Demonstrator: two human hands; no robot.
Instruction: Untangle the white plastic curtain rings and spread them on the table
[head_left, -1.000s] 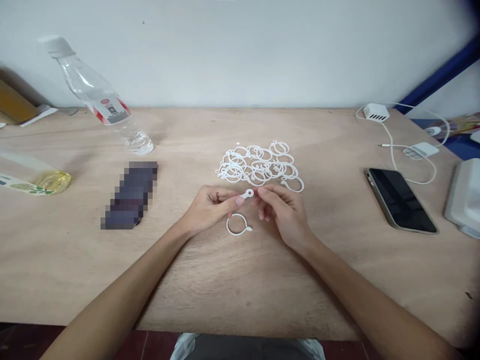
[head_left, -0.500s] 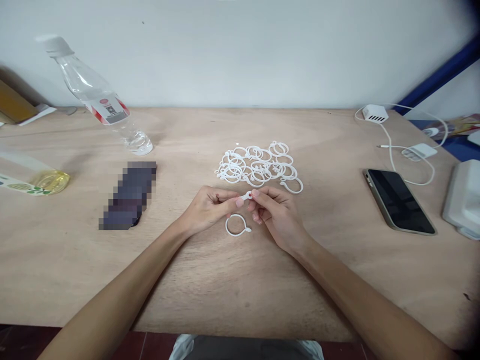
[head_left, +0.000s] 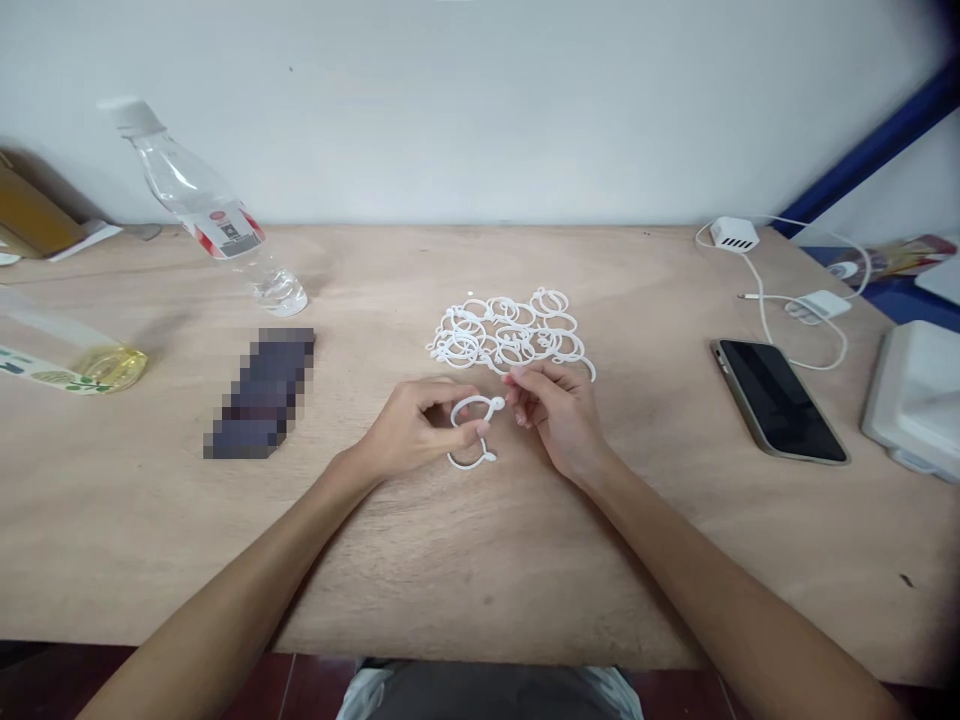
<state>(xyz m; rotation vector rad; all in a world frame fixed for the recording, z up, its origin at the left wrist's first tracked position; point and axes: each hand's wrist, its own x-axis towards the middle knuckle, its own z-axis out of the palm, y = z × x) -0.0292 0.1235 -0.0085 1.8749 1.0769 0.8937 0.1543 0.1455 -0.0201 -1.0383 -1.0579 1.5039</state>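
The left hand (head_left: 412, 425) is pinching a white ring (head_left: 471, 399) between thumb and fingers, and the ring's small tab is pointing toward the right hand (head_left: 559, 415). The right hand's thumb and fingers are bunching close together just beside that tab; whether they are touching it or gripping anything, I cannot tell. The two hands are staying near each other over the tabletop (head_left: 375, 560).

A second ring (head_left: 466, 467) is lying on the tabletop on the person's side of the held one, with the left thumb partly hiding it. Beyond the hands, a pile (head_left: 514, 332) of similar white rings is spreading out, many overlapping, and the right hand is covering part of its near right edge.

To the left, a pixelated dark item (head_left: 259, 395) is lying near a clear bottle (head_left: 229, 232), which is standing with its white cap up. To the right, a phone (head_left: 780, 400) is lying face up, and a white cable (head_left: 763, 315) is looping behind it near a charger (head_left: 735, 235).
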